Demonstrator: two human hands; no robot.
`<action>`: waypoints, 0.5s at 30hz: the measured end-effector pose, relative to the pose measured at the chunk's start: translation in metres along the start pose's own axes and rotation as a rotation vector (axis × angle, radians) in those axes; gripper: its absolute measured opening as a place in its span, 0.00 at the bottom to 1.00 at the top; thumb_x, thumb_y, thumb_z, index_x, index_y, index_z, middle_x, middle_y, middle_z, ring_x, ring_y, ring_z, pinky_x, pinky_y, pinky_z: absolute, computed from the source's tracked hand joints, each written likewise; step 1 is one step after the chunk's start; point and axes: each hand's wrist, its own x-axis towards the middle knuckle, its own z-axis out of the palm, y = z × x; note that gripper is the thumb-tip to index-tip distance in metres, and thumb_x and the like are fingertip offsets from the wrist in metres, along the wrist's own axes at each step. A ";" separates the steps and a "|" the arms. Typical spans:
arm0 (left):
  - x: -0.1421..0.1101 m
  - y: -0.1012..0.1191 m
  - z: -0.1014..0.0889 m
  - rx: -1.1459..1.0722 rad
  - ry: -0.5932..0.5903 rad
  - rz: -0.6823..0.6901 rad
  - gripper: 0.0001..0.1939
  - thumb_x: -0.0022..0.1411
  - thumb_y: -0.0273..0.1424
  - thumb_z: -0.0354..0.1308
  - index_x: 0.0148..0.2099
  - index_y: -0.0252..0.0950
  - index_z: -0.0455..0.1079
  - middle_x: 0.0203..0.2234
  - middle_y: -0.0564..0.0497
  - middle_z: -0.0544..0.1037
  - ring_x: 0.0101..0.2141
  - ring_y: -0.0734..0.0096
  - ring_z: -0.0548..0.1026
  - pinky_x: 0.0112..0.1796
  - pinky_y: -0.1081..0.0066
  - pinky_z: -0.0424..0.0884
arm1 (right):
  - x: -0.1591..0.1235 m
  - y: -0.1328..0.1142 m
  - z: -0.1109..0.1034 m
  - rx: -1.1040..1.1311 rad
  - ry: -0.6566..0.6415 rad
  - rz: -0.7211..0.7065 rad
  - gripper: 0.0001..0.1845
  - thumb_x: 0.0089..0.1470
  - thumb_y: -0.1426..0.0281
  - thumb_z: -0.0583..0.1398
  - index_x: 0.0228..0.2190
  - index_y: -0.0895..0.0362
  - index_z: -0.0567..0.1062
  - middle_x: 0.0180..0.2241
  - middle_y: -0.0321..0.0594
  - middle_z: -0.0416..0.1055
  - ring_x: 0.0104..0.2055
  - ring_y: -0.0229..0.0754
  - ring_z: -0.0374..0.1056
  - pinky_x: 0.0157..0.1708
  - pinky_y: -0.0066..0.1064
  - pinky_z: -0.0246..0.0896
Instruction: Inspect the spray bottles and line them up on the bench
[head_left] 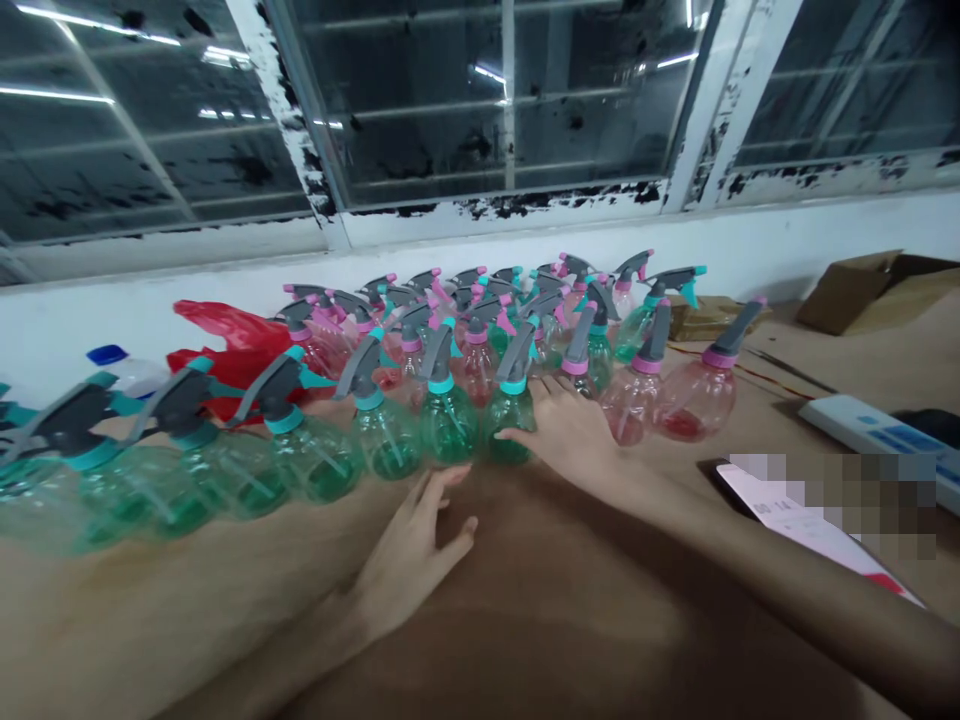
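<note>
Standing upright just off the view's middle, toward five o'clock, the green spray bottle [507, 412] should handle lightly: its round body looks like thin clear plastic, smooth enough to slip, with some give under a hard squeeze. The bulky grey head probably makes it top-heavy. The surest hold would be the neck below the teal collar, or thumb and fingers opposed around the belly, clear of the trigger.

Taking that bottle as the clock's centre, the right hand [574, 425] lies near three, its thumb across the bottle's front and its fingers beside it; I cannot tell whether it grips. The left hand [409, 540], between seven and eight, is empty, fingers loosely parted above the table [570, 620].

Toward nine run five more green bottles [394, 440], plus at least one cut off by the edge. Near three stand three pink bottles [694, 395], one partly behind the right hand. From ten round to one, the rear bottles [478, 365] overlap too much to count.

Farther out: one red bag [247, 345] between nine and ten, one phone [780, 505] between three and four, one open carton [847, 295] between two and three.
</note>
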 end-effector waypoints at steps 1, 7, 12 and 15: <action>-0.002 -0.003 0.001 -0.005 -0.007 0.004 0.20 0.62 0.30 0.50 0.56 0.43 0.54 0.52 0.47 0.66 0.48 0.61 0.70 0.49 0.56 0.68 | 0.002 -0.001 0.000 -0.016 0.000 0.039 0.29 0.50 0.53 0.57 0.45 0.63 0.65 0.38 0.58 0.69 0.44 0.63 0.65 0.30 0.49 0.66; -0.007 -0.015 0.004 -0.033 -0.027 -0.007 0.20 0.61 0.30 0.49 0.55 0.44 0.54 0.52 0.50 0.66 0.50 0.63 0.68 0.50 0.58 0.67 | 0.012 -0.010 -0.004 -0.082 -0.009 0.202 0.34 0.45 0.56 0.63 0.48 0.63 0.62 0.36 0.55 0.72 0.41 0.59 0.68 0.30 0.43 0.65; 0.000 -0.010 0.002 0.000 -0.055 -0.020 0.17 0.61 0.29 0.50 0.52 0.45 0.57 0.51 0.51 0.68 0.46 0.62 0.71 0.47 0.58 0.69 | 0.016 -0.013 -0.002 -0.085 -0.021 0.219 0.34 0.46 0.56 0.62 0.49 0.63 0.62 0.36 0.55 0.73 0.41 0.59 0.68 0.29 0.42 0.64; 0.008 -0.005 0.004 0.001 -0.044 0.006 0.17 0.60 0.29 0.51 0.52 0.45 0.58 0.50 0.51 0.69 0.44 0.61 0.72 0.45 0.57 0.70 | 0.014 -0.015 -0.008 -0.079 -0.023 0.215 0.36 0.46 0.56 0.62 0.50 0.65 0.61 0.39 0.57 0.72 0.44 0.59 0.67 0.30 0.42 0.65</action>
